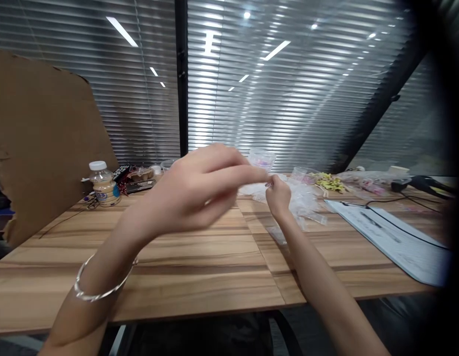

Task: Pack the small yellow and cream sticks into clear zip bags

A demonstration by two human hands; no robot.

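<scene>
My left hand (200, 193), with a silver bangle on the wrist, reaches over the table from the left, slightly blurred. Its fingers are stretched out to the right, and the thumb lies lower, apart from the longest fingertip. That fingertip comes up to my right hand (278, 198), whose fingers are closed in a pinch. Whatever the pinch holds is too small or hidden to make out. Just behind my right hand spreads a pile of clear plastic bags (301, 200). A clear plastic cup (262, 159) with pinkish contents stands behind the hands.
On the right lie a clipboard with paper (385, 237), a black cable and a yellow heap (329, 182) of small pieces. At left stand a white-capped bottle (103, 185) and a cardboard panel (47, 133). A blind-covered glass wall (289, 99) rises behind the wooden table (200, 277).
</scene>
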